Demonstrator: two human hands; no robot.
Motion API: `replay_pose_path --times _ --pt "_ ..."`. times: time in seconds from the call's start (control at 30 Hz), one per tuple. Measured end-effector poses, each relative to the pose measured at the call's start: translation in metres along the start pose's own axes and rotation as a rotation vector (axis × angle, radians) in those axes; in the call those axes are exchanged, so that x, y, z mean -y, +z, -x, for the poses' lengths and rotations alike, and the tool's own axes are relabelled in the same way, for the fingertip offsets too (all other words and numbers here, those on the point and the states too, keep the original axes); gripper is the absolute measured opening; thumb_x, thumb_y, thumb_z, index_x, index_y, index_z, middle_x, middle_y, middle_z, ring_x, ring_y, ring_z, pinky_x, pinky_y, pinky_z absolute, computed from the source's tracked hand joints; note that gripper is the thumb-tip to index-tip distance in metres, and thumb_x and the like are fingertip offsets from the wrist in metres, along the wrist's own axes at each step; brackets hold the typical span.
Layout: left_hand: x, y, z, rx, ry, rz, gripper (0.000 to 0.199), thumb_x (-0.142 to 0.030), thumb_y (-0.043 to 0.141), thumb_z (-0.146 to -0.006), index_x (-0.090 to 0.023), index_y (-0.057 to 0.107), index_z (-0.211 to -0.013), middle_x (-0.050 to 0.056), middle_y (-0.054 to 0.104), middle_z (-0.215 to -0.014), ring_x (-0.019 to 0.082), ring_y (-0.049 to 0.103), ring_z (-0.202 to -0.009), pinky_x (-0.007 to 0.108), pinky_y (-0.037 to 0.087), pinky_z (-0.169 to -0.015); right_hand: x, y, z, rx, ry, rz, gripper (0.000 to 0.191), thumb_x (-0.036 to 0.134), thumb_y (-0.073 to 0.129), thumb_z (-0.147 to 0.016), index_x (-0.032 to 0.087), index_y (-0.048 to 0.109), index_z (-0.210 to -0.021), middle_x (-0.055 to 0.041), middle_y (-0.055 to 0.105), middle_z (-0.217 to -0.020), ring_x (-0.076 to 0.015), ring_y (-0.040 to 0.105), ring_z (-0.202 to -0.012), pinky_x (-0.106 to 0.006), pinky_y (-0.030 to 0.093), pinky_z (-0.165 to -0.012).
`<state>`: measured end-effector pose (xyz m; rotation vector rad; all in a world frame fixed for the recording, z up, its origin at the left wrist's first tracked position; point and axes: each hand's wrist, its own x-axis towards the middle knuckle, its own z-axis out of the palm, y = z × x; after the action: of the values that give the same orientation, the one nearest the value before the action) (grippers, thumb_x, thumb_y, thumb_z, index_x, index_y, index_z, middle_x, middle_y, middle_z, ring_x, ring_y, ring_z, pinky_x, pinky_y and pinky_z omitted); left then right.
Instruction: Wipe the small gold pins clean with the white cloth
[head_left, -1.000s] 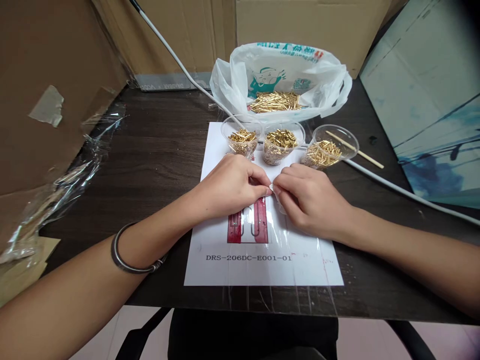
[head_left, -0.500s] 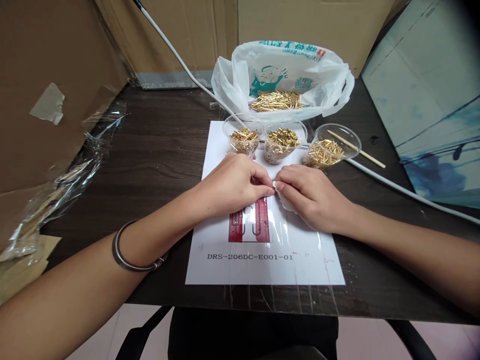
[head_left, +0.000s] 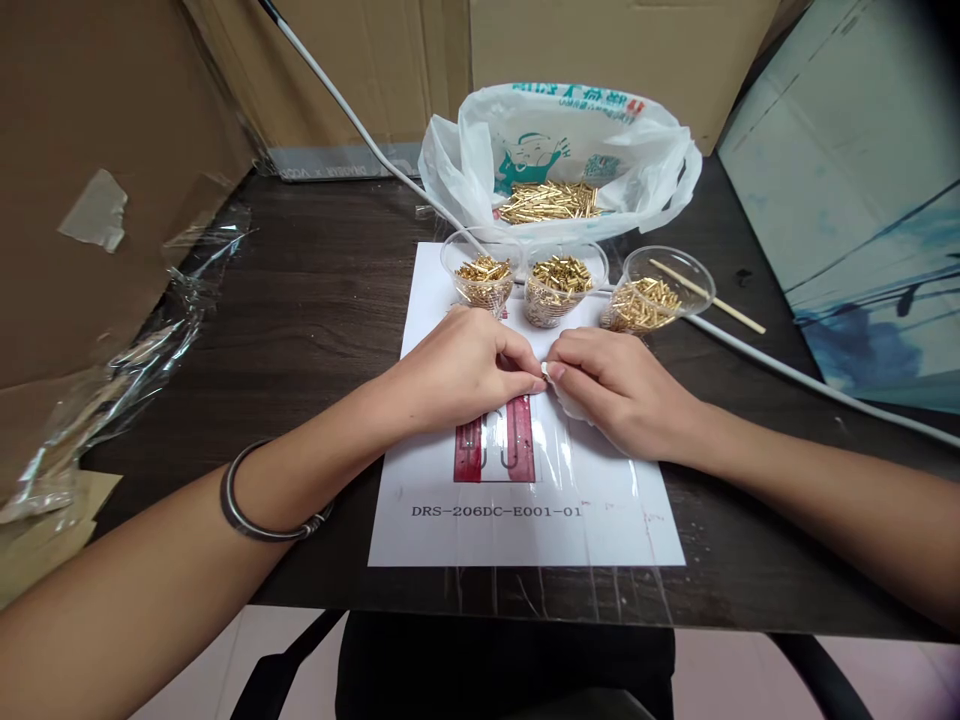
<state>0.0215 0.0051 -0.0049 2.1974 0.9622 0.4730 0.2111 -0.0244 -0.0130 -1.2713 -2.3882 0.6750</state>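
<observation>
Above a printed sheet (head_left: 525, 540) my two hands meet fingertip to fingertip. My left hand (head_left: 472, 368) is closed in a pinch, thumb against forefinger; whatever lies between them is too small or hidden to name. My right hand (head_left: 619, 385) is closed on a crumpled white tissue (head_left: 574, 403), most of it under the palm, with a bit showing at the fingertips. Just beyond the hands stand a left clear cup (head_left: 484, 285), a middle clear cup (head_left: 559, 285) and a tilted right clear cup (head_left: 649, 300), all holding small gold-coloured metal pins.
Behind the cups, a white plastic bag (head_left: 585, 150) holds longer gold-coloured pins (head_left: 551, 200). A thin wooden stick (head_left: 739, 312) rests by the right cup. A white cable (head_left: 810, 372) crosses the dark table (head_left: 322, 260). Cardboard (head_left: 97, 90) walls the left side.
The whole view has shifted very slightly. Both hands keep the same pose and place over the sheet, fingertips together.
</observation>
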Motion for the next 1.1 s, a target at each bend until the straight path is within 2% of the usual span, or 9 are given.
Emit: replay_pose_path --times 0.37,0.8,1.1 --pt "-0.0026 -0.0047 -0.0008 0.025 0.066 -0.037 0.011 -0.016 0.063 -0.078 -0.016 0.074 -0.077 0.002 0.073 -0.080 0.013 0.063 -0.074 0.024 0.046 -0.067 -0.0020 0.0015 -0.0003 -0.010 -0.030 0.020 0.026 0.023 0.037 -0.090 0.015 0.050 -0.069 -0.0026 0.049 -0.068 -0.0139 0.042 -0.066 -0.030 0.029 -0.065" --pt "-0.0024 -0.0034 -0.0002 0.036 -0.032 0.025 0.013 -0.020 0.062 -0.078 -0.017 0.075 -0.080 0.002 0.074 -0.076 0.012 0.063 -0.068 0.023 0.044 -0.063 -0.0017 0.0003 -0.0011 -0.005 -0.038 0.028 0.024 0.021 0.037 -0.090 0.015 0.048 -0.068 -0.0020 0.048 -0.067 -0.0136 0.042 -0.065 -0.029 0.029 -0.064" --pt "-0.0014 -0.0052 0.0014 0.057 -0.021 0.019 0.016 -0.020 0.060 -0.079 -0.017 0.076 -0.083 0.002 0.074 -0.078 0.012 0.063 -0.070 0.023 0.045 -0.065 0.0000 0.0021 -0.0017 -0.013 -0.033 0.042 0.023 0.020 0.038 -0.089 0.015 0.049 -0.068 -0.0023 0.048 -0.067 -0.0137 0.042 -0.065 -0.029 0.029 -0.064"
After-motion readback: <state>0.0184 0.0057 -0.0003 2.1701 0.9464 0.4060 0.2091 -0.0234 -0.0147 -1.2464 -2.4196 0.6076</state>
